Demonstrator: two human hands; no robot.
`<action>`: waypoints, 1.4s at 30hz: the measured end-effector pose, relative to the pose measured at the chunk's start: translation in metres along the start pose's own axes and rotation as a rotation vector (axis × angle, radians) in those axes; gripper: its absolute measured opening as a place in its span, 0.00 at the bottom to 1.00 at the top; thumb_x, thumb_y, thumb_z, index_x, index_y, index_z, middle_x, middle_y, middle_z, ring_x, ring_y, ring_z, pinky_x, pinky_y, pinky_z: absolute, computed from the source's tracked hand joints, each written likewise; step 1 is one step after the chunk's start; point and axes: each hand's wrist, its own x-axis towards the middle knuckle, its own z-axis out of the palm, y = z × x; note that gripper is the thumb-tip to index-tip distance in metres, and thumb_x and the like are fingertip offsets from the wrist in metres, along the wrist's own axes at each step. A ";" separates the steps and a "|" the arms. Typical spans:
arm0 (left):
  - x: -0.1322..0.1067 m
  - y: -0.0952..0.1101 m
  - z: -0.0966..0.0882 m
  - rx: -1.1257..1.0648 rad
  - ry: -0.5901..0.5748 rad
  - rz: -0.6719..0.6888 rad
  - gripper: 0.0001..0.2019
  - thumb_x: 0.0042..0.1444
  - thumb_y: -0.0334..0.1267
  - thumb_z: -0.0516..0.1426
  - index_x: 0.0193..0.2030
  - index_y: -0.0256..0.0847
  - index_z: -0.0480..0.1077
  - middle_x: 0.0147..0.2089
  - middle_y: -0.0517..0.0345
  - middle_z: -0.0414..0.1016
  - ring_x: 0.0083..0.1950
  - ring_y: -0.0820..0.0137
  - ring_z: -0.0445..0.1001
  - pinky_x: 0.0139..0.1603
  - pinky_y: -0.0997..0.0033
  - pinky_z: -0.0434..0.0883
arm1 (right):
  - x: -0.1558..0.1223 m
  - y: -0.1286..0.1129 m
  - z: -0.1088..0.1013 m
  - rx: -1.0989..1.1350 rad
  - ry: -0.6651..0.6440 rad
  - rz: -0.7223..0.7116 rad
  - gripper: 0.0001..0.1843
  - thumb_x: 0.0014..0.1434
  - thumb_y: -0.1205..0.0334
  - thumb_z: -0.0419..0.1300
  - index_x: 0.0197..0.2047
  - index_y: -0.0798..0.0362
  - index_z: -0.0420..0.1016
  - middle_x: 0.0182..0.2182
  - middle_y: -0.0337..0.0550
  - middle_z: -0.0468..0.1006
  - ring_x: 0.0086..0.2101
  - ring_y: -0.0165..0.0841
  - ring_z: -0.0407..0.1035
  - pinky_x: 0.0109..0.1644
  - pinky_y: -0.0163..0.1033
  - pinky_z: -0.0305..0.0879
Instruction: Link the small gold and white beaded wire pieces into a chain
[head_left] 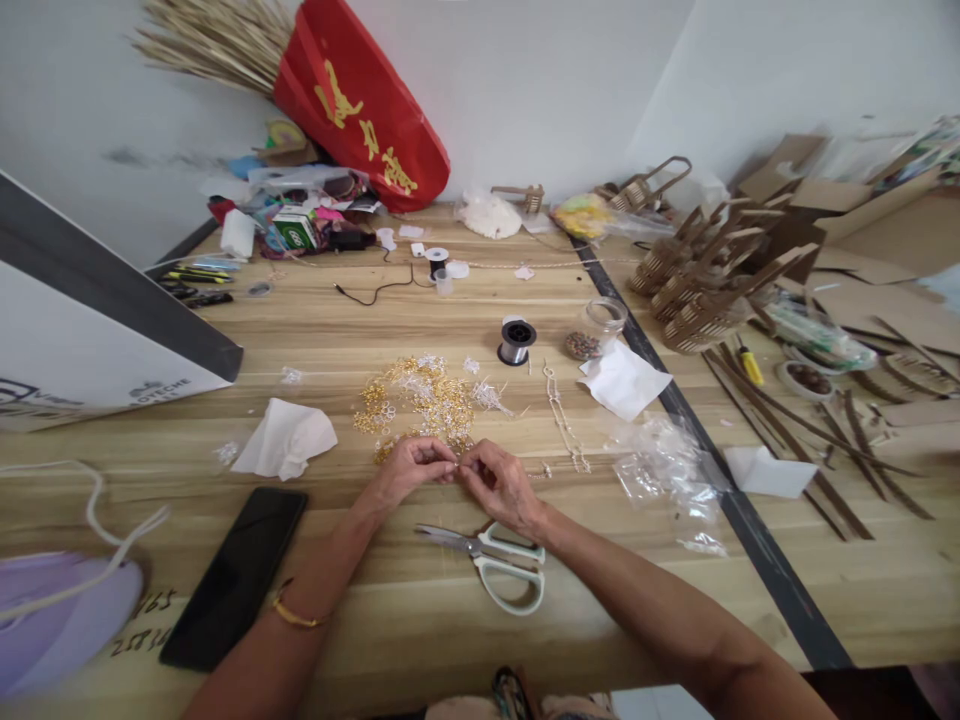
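Note:
My left hand (417, 464) and my right hand (496, 482) meet fingertip to fingertip over the wooden table. Both are closed in a pinch on something too small to make out. Just beyond them lies a loose heap of gold and clear beads (442, 395). Beside my right hand, a beaded chain (561, 420) stretches across the wood, and a short beaded piece (541, 471) lies near my knuckles. White-handled scissors (495, 560) rest below my hands, blades pointing left. A spool of thin wire (517, 342) stands behind the beads.
A black phone (236, 575) lies by my left forearm. To the right are clear plastic bags (667, 470), crumpled white paper (624, 380) and a jar of beads (596, 328). Small woven baskets (705, 290) crowd the far right. A white box (97, 330) stands at left.

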 end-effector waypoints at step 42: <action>0.001 -0.001 -0.006 0.086 -0.059 0.067 0.12 0.48 0.42 0.62 0.29 0.33 0.71 0.25 0.58 0.73 0.28 0.74 0.71 0.33 0.75 0.69 | -0.001 0.006 0.003 0.087 0.021 0.064 0.04 0.59 0.63 0.56 0.37 0.54 0.70 0.27 0.39 0.70 0.25 0.26 0.62 0.26 0.31 0.59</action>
